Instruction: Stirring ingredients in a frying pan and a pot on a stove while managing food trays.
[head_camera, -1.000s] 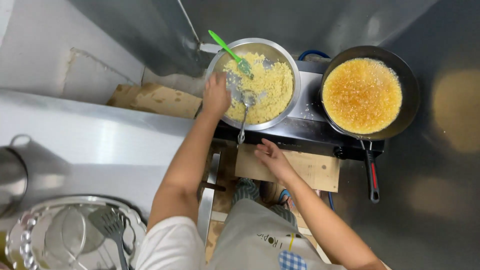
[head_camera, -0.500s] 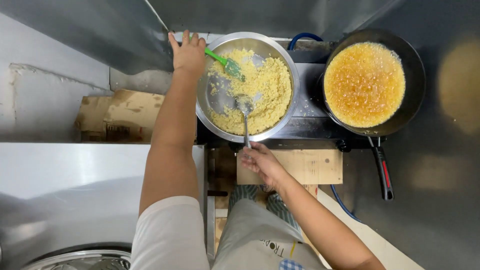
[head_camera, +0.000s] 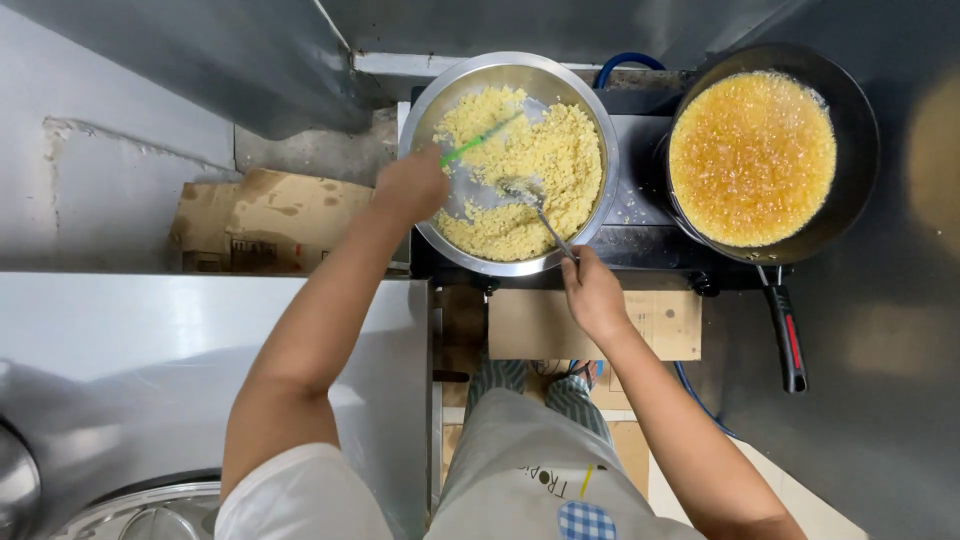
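A large steel bowl of yellow crumbly mixture sits on a stove. My left hand grips a green-handled utensil that reaches into the mixture at the bowl's left side. My right hand is at the bowl's near rim and holds the handle of a metal spoon, whose head rests in a bare patch at the bowl's middle.
To the right, a black frying pan with bubbling orange-yellow liquid sits on the stove, its red-and-black handle pointing toward me. Flattened cardboard lies left of the stove. A steel counter runs at the lower left.
My left hand came back from the bowl's far rim and took hold of the green utensil. The spoon shifted slightly in the bowl. The camera view moved closer and to the right.
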